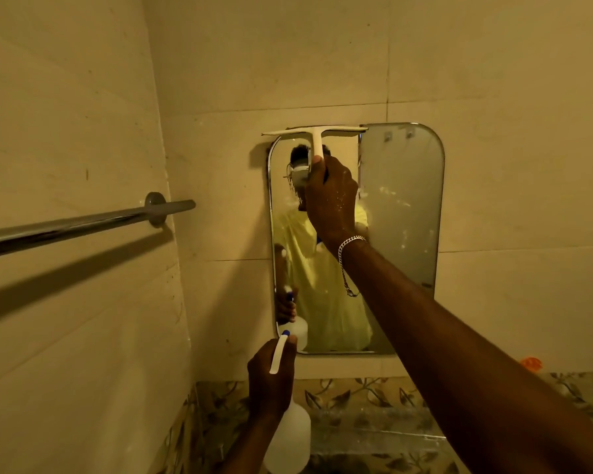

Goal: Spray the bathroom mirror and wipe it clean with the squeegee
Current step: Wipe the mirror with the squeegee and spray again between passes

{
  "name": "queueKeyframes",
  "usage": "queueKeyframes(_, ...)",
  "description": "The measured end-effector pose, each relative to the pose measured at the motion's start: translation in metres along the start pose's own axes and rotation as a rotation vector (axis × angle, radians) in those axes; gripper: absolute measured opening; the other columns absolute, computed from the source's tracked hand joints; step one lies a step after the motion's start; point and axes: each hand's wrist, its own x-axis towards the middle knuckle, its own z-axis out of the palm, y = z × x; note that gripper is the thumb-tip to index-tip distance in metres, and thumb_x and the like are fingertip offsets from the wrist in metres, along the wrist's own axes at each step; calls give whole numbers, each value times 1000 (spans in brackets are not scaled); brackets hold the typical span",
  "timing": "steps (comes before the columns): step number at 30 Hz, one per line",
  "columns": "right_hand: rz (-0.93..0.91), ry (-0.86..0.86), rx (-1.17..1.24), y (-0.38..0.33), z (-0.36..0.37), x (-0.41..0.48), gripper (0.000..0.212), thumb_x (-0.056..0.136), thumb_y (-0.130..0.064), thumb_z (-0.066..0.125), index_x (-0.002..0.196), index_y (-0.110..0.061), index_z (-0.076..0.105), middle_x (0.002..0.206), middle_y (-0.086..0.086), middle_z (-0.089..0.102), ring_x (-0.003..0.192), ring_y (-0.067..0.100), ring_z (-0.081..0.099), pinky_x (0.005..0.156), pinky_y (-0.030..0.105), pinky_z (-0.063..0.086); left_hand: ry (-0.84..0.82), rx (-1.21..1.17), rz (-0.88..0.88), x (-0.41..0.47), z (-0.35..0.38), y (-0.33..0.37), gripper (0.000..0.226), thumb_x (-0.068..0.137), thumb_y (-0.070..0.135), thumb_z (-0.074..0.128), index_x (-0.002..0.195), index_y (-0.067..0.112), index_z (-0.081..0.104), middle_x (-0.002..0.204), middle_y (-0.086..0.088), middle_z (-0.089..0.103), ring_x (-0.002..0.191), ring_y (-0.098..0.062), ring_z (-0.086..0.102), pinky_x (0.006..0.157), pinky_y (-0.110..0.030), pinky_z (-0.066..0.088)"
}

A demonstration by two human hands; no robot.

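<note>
A rounded mirror (401, 206) hangs on the tiled wall; its right half looks cloudy and spotted, while its left half reflects a person in a yellow shirt. My right hand (331, 196) grips the handle of a white squeegee (314, 133), whose blade lies level along the mirror's top left edge. Below the mirror's lower left corner, my left hand (271, 381) is closed around the neck of a translucent spray bottle (288, 439) with a white trigger. The bottle hangs down from that hand, a little in front of the wall.
A chrome towel bar (83, 225) juts from the left wall at about mirror height. Under the mirror runs a band of leaf-patterned tiles (374, 398). A small orange object (531, 363) sits at the right, near that band.
</note>
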Motion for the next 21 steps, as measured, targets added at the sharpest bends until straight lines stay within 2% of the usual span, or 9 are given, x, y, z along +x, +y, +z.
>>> queueKeyframes(4, -14, -17, 8, 12, 7, -16, 35, 110, -28, 41, 117, -2, 64, 100, 19, 71, 88, 30, 71, 75, 48, 63, -7, 2, -7, 6, -1, -5, 44, 91, 49, 54, 72, 12, 68, 62, 1, 65, 64, -9, 64, 57, -10, 43)
queueKeyframes(7, -7, -23, 8, 39, 13, -54, 30, 110, -26, 43, 116, -6, 65, 95, 14, 72, 79, 16, 66, 61, 22, 51, 1, 19, 19, 13, -3, -7, 43, 92, 48, 55, 73, 12, 68, 63, 2, 65, 66, -7, 64, 58, -8, 42)
queueKeyframes(8, 11, -26, 30, 52, 14, -72, 29, 109, -25, 44, 115, -6, 65, 94, 13, 72, 76, 13, 63, 60, 18, 47, 5, 14, 39, 15, -4, -8, 41, 93, 46, 56, 72, 13, 68, 62, 3, 64, 66, -7, 64, 58, -8, 42)
queueKeyframes(11, 85, -49, 76, 93, 14, -130, 27, 109, -24, 45, 118, -7, 65, 90, 10, 70, 72, 10, 62, 61, 21, 51, 8, 13, 108, 21, -8, -12, 37, 97, 41, 56, 74, 14, 67, 63, 5, 63, 64, -8, 63, 59, -8, 42)
queueKeyframes(13, 118, -58, 50, 117, 13, -168, 26, 109, -25, 45, 119, -11, 65, 84, 2, 66, 67, 4, 59, 57, 15, 48, 20, 37, 132, 24, -10, -16, 40, 99, 41, 54, 76, 12, 69, 65, 5, 64, 62, -8, 63, 59, -10, 45)
queueKeyframes(18, 225, -49, -52, 160, 5, -247, 18, 108, -23, 48, 101, -19, 65, 70, -4, 60, 55, 5, 53, 48, 15, 40, 23, 55, 74, 25, -12, -21, 34, 100, 40, 58, 77, 16, 69, 65, 3, 67, 64, -11, 65, 54, -20, 49)
queueKeyframes(21, 308, -78, -129, 181, -1, -282, 21, 107, -22, 49, 110, -13, 68, 74, -2, 62, 60, 8, 58, 50, 17, 43, 36, 45, 91, 23, -14, -20, 38, 98, 46, 56, 89, 13, 74, 74, 7, 71, 75, -1, 69, 59, -8, 49)
